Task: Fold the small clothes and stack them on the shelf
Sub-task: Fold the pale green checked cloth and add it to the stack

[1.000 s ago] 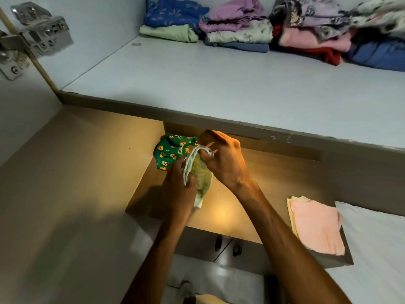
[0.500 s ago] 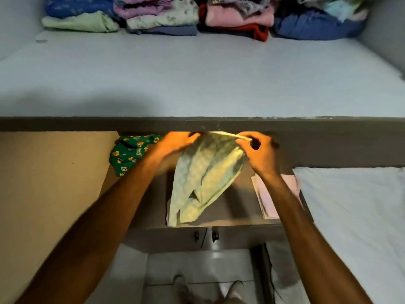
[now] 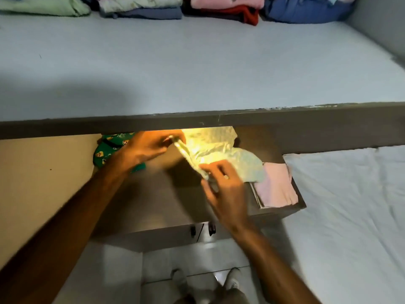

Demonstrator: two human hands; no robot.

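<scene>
Both hands grip one pale green patterned garment [image 3: 221, 150] over the lower wooden surface [image 3: 166, 207], just under the front edge of the grey shelf [image 3: 197, 69]. The left hand [image 3: 144, 148] pinches its upper edge, and the right hand [image 3: 225, 189] closes on the edge at about 5 o'clock from the left. Half a second ago the cloth hung down between two hands held level; now it is swung toward 3 o'clock, with its loose end lying over the folded pink cloth [image 3: 276, 185], and the right hand has dropped lower. A green printed garment [image 3: 107, 148] lies at 9 o'clock of the left hand, partly hidden by the wrist. Folded stacks [image 3: 140, 7] line the shelf's far edge at 12 o'clock. A white sheet [image 3: 350, 205] spreads at 3 o'clock.
</scene>
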